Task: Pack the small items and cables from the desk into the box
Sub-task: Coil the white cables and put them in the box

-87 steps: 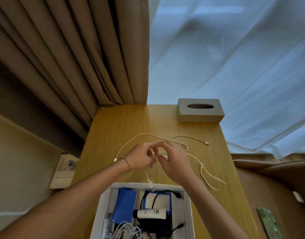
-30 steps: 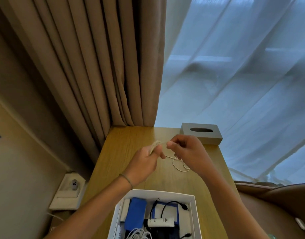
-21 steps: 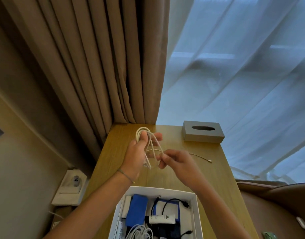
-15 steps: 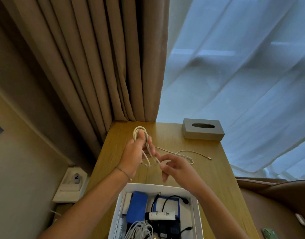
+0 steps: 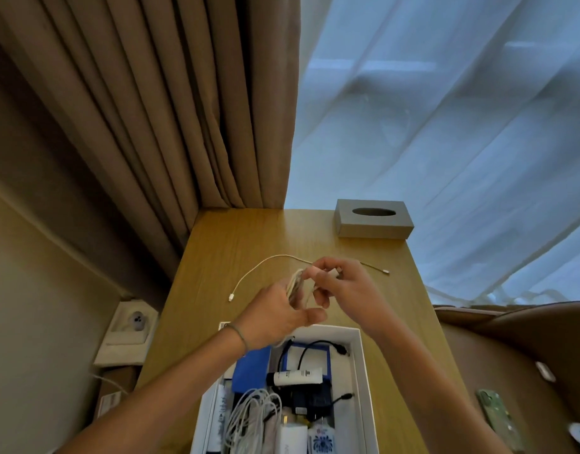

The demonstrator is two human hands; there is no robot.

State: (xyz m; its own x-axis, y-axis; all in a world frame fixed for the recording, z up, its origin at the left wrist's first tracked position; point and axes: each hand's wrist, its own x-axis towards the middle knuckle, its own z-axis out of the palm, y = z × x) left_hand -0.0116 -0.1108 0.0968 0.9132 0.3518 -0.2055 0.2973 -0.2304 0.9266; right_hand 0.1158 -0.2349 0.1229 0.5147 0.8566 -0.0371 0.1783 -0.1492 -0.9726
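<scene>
On the desk [image 5: 216, 257], 1 white cable [image 5: 265, 262] trails from a loose plug at the left, arcs back, and passes behind the hands to a second plug at the right. Above the box [image 5: 364, 371], the left hand [image 5: 275, 317] holds the wound coil [image 5: 295, 285] of that cable, fingers curled round it. The right hand [image 5: 344, 285] pinches a strand near the coil's top. The box already holds other cables, a blue case and a small tube. I judge that the trailing ends could snag or the coil spring apart if either grip loosens, spilling loops back over the desk.
</scene>
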